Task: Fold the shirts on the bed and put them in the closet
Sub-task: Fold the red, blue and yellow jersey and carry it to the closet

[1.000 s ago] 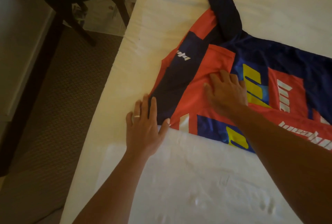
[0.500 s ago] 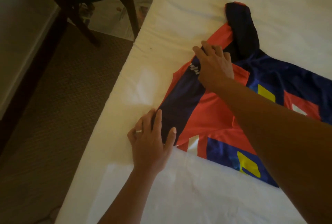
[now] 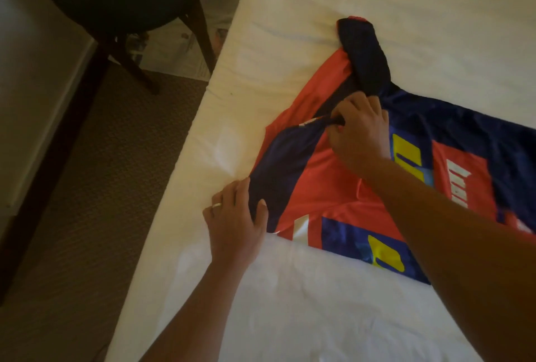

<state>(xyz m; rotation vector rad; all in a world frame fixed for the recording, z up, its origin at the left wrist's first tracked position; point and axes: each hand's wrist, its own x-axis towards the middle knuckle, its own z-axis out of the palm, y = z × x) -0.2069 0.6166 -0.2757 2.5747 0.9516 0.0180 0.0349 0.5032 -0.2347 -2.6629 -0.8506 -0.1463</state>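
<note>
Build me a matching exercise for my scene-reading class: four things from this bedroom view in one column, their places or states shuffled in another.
Things:
1. left hand
2. right hand
3. red, navy and yellow jersey shirt
4. dark wooden-legged chair

States:
A. on the floor beside the white bed
B. pinching a bunched navy fold
C. spread on the sheet
D. holding the shirt's near corner

Pairs: 1-D, 2-B, 3-C, 4-A

My shirt (image 3: pixel 333 187) runs off the right edge; its white lettering is blurred, and my left fingers (image 3: pixel 246 187) tuck beneath the sleeve
</note>
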